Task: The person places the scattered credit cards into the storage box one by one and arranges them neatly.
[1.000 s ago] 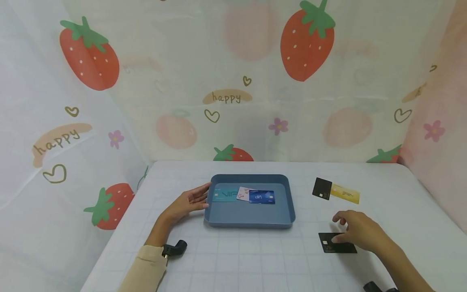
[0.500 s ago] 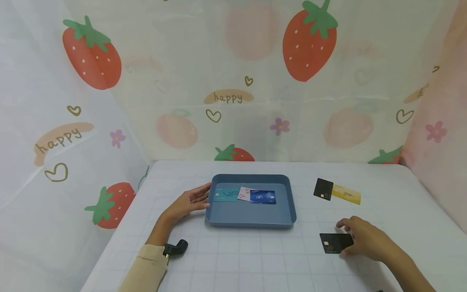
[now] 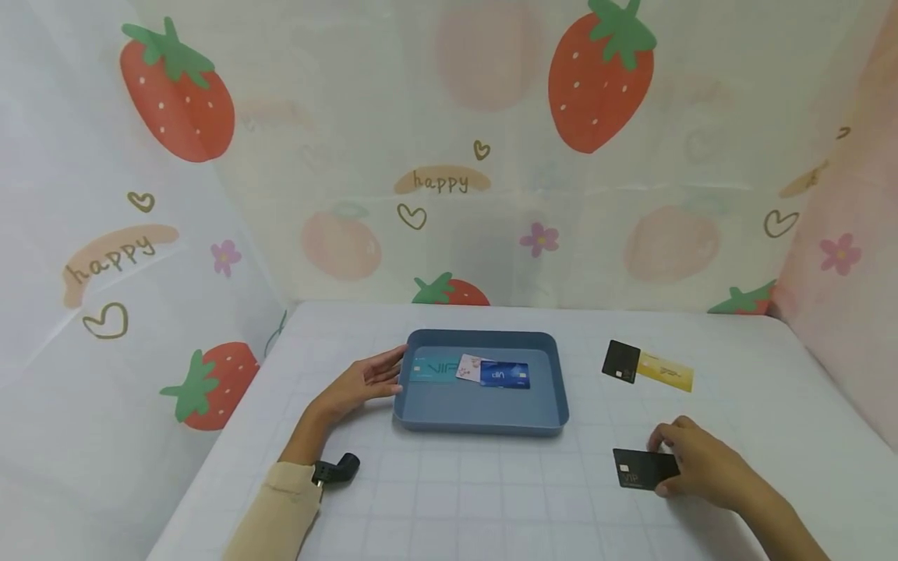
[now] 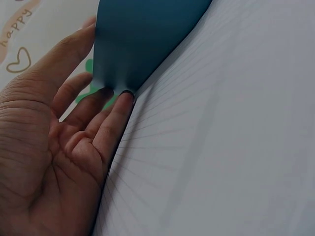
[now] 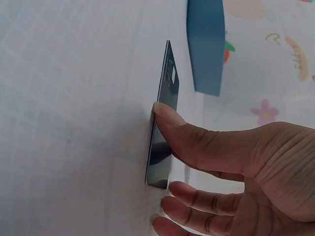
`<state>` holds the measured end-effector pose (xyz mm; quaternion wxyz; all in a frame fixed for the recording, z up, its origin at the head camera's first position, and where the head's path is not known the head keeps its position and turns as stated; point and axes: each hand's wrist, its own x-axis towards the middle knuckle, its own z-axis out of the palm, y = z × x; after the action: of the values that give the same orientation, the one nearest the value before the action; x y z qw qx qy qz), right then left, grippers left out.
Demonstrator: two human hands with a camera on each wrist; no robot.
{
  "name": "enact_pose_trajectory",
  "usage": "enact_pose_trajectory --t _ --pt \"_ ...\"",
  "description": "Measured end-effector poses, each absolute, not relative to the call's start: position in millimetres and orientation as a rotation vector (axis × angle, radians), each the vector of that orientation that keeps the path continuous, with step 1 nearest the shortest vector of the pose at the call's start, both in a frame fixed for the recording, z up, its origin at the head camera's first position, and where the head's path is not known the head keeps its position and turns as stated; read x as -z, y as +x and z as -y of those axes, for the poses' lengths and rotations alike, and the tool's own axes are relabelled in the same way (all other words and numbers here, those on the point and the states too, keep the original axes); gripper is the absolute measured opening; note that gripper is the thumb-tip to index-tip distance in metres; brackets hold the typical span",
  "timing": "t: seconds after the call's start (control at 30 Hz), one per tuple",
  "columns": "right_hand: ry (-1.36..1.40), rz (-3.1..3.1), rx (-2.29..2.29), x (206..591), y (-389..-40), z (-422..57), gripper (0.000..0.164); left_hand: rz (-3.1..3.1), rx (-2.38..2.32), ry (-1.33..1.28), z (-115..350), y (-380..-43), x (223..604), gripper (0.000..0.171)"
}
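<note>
In the head view my left hand (image 3: 358,387) rests at the left side of a blue-grey tray (image 3: 484,413). The left wrist view has its relaxed fingers touching the tray's outer wall (image 4: 142,39), low near the tabletop. On the right, my right hand (image 3: 705,463) pinches a black VIP card (image 3: 634,470) by its long edges, thumb on the near edge and fingers on the far one. Seen from the right wrist, the thumb presses the edge of this black card (image 5: 170,91). The hand covers the card's right end in the head view.
Inside the tray lie a teal VIP card (image 3: 431,369), a white patterned card (image 3: 468,368) and a blue card (image 3: 507,375) overlapping it. Behind my right hand, another black card (image 3: 620,361) lies against a yellow card (image 3: 666,372). A strawberry-print curtain (image 3: 491,241) stands behind the table.
My right hand has shifted from over the black VIP card to its right end, and its thumb and fingers have closed on the edges. The left hand stays at the tray.
</note>
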<state>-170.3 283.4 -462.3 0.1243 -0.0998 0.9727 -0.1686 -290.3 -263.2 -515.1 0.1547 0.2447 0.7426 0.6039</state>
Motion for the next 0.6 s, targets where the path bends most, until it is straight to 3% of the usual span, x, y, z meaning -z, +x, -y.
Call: enact_pose_trajectory --t 0.2,0.6 --pt "-0.235 -2.817 0.484 462.3 -172.4 -281.4 0.051 -2.140 -1.721 0.691 263.8 -291.4 514.2 0.077" --pt "-0.087 -2.716 0.609 464.3 -174.7 -284.0 0.062 -2.169 -1.695 0.678 263.6 -292.8 515.3 0.078"
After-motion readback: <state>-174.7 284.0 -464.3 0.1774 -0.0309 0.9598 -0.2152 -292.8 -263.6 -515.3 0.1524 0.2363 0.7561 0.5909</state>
